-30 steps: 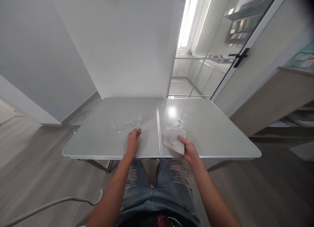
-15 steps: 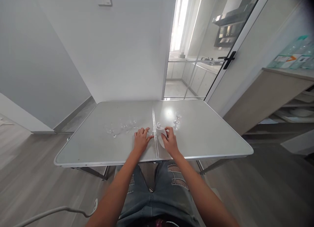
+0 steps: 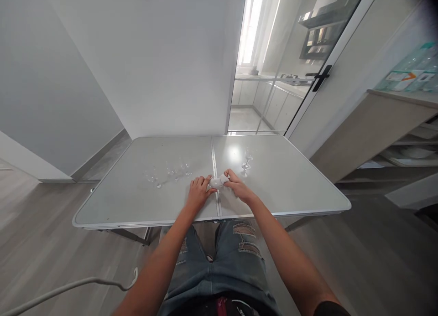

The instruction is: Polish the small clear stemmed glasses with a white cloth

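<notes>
On the cabinet [image 3: 362,133] off past the table's right side, I can make out clear plastic bottles [image 3: 414,69] with white labels and an orange, check-like mark; any lettering is too small for me to read from here.

At the folding table [image 3: 119,202], both forearms reach in over the near long edge and angle towards each other, meeting at the metal centre seam [image 3: 219,207]. The left hand [image 3: 199,191] is palm down left of the seam, fingers bent and thumb drawn across, lightly closed on one end of a small clear glass [image 3: 215,184]. That glass lies on its side at the seam, nearer the near edge than the far one. From the other side the right hand [image 3: 238,187], wrist turned inward, pinches a white cloth [image 3: 224,178] between thumb and curled fingers, pressed to the glass; whether it goes inside, I can't tell.

More clear glasses [image 3: 185,167] stand in a loose row towards the left short edge. Right of the seam, beyond the right hand, is a clear stemmed glass [image 3: 245,164].
</notes>
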The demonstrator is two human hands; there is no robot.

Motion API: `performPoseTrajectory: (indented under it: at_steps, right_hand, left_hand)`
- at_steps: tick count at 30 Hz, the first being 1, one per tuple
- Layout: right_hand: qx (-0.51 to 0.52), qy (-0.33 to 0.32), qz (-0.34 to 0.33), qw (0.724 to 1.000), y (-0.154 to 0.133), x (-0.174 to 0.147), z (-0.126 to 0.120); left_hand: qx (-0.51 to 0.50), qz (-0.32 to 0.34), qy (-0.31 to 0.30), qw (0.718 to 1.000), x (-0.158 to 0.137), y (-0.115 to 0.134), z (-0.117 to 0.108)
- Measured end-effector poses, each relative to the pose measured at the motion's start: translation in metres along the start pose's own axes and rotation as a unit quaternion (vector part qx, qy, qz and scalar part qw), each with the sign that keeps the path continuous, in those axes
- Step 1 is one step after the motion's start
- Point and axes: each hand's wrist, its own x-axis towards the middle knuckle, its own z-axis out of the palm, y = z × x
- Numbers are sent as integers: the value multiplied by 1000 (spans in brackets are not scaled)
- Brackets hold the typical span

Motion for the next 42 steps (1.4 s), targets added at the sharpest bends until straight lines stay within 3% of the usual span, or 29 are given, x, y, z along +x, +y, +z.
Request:
performPoseTrajectory:
  at_steps: [4, 8, 13, 15, 17, 19, 21, 24, 26, 30, 33, 37, 40, 42]
  right_hand:
    - [35, 39, 3, 999, 0, 0, -5]
    - [-89, 0, -79, 993, 3, -5, -10]
    - [-320, -130, -198, 917, -7, -10, -25]
    - [-361, -179, -235, 884, -12, -8, -33]
    - [-374, -204, -246, 871, -16, -6, -39]
    - [-358, -199, -221, 885, -17, -5, -40]
    - [-311, -170, -169, 920, -15, -6, -37]
    - [-152, -96, -67, 981, -10, -9, -26]
    - [-17, -46, 7, 999, -7, -11, -19]
    - [171, 23, 137, 976, -7, -14, -14]
    - [269, 34, 186, 945, -5, -15, -12]
    - [309, 82, 168, 933, 3, -15, -2]
    - [226, 104, 70, 966, 8, -19, 2]
    - [94, 77, -10, 992, 8, -22, -2]
  left_hand:
    - [-27, 22, 3, 999, 0, -1, 2]
    - [-41, 6, 2, 999, -2, -1, 0]
    - [-71, 3, -6, 997, -5, 0, -6]
    - [-72, 2, -2, 997, -5, 1, -7]
    - [-74, 4, -3, 997, -5, 1, -7]
    - [-77, 6, -7, 997, -5, 2, -7]
    - [-76, 5, -9, 997, -5, 2, -6]
    - [-65, 4, -12, 998, -5, 1, -5]
    - [-58, 9, -16, 998, -5, 1, -3]
    - [-53, 27, -3, 998, -6, 1, 0]
    - [-45, 34, 14, 998, -7, 2, 2]
    - [-43, 26, 10, 999, -7, 1, 2]
    - [-57, 5, 15, 998, -7, 1, 2]
    - [-62, 4, 19, 998, -7, 1, 1]
